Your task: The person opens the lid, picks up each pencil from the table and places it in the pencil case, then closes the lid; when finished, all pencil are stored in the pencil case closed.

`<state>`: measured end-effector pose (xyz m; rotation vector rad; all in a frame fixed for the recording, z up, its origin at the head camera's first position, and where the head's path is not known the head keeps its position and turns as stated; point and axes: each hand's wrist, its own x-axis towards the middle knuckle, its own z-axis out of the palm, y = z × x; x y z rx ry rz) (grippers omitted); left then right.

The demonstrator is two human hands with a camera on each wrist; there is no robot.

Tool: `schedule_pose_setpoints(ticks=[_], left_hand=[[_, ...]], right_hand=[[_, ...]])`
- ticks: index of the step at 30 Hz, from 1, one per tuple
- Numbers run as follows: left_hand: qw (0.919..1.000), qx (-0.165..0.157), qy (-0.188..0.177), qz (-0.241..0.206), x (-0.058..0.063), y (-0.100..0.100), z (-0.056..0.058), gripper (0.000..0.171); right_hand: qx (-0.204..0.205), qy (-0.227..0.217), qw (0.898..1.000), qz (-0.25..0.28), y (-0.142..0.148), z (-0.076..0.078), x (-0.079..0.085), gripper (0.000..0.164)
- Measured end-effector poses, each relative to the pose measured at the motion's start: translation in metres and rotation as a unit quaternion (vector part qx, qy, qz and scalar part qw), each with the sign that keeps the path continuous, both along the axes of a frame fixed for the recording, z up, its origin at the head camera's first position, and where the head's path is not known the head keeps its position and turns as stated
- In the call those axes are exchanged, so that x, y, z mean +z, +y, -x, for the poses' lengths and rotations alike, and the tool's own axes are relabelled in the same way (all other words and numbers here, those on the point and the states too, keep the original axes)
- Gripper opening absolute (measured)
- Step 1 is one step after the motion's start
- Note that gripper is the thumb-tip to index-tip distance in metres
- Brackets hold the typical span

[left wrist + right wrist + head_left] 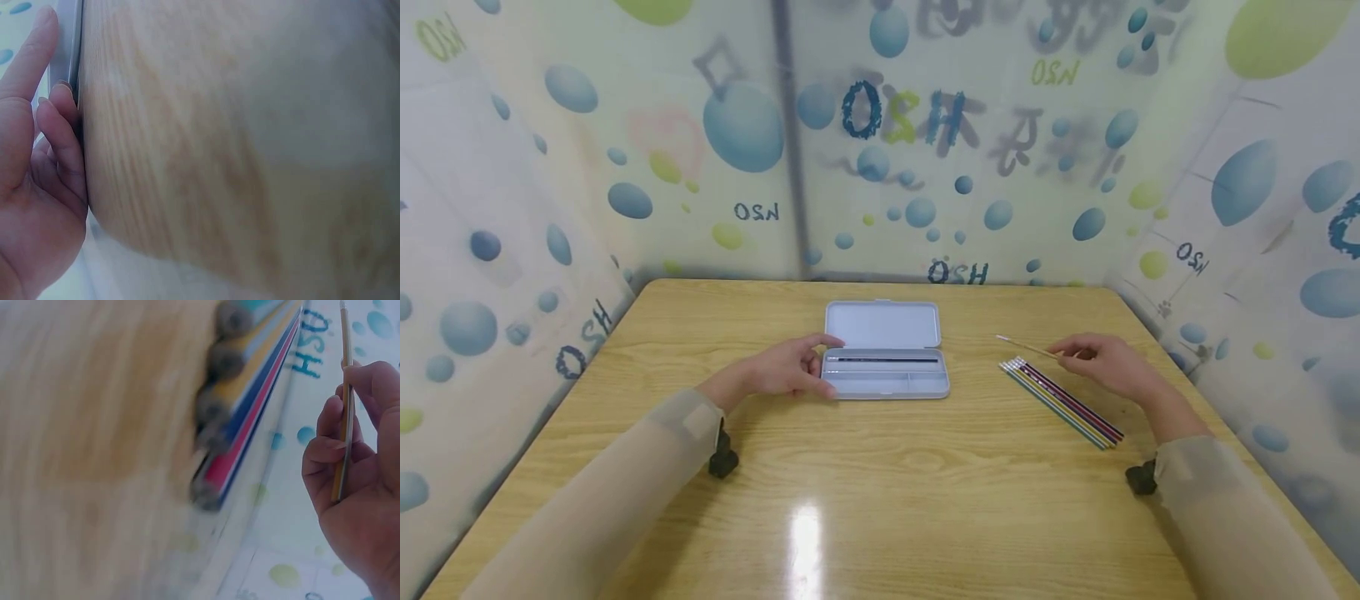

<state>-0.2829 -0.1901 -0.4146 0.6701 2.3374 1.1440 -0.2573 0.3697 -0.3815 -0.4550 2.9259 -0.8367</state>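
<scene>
An open pale pencil case point(886, 385) lies on the table with its lid tipped back. Inside its long compartment is a dark pencil point(887, 360); a second eraser tip shows at the left end. My left hand point(782, 367) grips the case's left end, thumb at the front corner and index finger by the hinge. In the left wrist view its other fingers point(62, 134) curl beside the case. A gold-coloured pencil point(345, 419) is pinched in my right hand point(1101, 362), white end pointing left. Just below that hand, several striped pencils point(1060, 404) lie side by side.
The wooden table point(880, 500) carries the case near its far middle and the pencil row to the right. A patterned curtain point(880, 233) surrounds its far edge and sides. Each wrist wears a small black camera point(723, 454).
</scene>
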Motion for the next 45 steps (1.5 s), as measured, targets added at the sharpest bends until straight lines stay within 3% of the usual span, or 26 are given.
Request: schedule_pose_setpoints(ticks=[6,18,31,45], left_hand=[[1.0000,0.000,0.001,0.003,-0.001,0.000,0.000,0.089],[0.9999,0.005,0.003,0.011,0.001,-0.001,0.001,0.089],[0.9998,0.012,-0.008,0.015,0.000,0.000,0.001,0.089],[0.9995,0.016,-0.017,0.021,0.000,-0.002,0.002,0.090]], right_hand=[[0.023,0.002,1.000,0.010,-0.020,0.005,0.003,0.027],[0.071,-0.039,0.996,0.038,-0.076,0.015,0.010,0.027],[0.125,-0.057,0.989,0.062,-0.136,0.031,0.002,0.026],[0.143,-0.091,0.984,0.061,-0.190,0.040,-0.002,0.019]])
